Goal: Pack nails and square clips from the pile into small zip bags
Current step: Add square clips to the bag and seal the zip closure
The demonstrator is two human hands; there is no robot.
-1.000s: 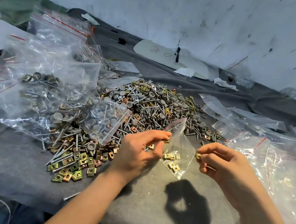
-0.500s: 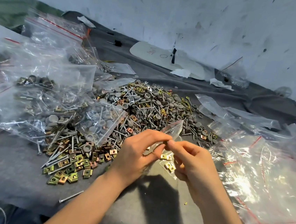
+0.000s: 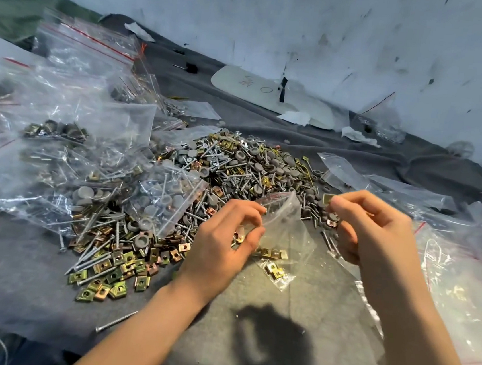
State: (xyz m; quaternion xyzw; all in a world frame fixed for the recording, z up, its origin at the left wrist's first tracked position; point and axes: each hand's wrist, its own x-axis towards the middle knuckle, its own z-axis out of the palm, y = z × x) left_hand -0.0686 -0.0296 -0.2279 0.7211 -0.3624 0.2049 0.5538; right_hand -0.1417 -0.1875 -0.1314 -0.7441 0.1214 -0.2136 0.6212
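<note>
A big pile of nails, grey caps and square clips point(image 3: 235, 170) spreads over the grey cloth. My left hand point(image 3: 224, 240) pinches the mouth of a small clear zip bag point(image 3: 283, 234), which hangs open above the cloth. Several brass square clips point(image 3: 274, 264) lie in the bag's bottom. To the right of the bag's mouth, my right hand point(image 3: 377, 229) pinches one square clip point(image 3: 328, 199) between thumb and forefinger. More square clips point(image 3: 117, 270) lie loose at the pile's near left edge.
Filled zip bags point(image 3: 67, 152) are heaped on the left. Empty clear bags point(image 3: 463, 265) cover the right side. A lone screw point(image 3: 115, 321) lies near the front edge. A white board point(image 3: 261, 92) and paper scraps sit by the wall.
My right hand has drawn away from the bag's mouth to the right and now holds a square clip up beside it. My left hand keeps the bag open.
</note>
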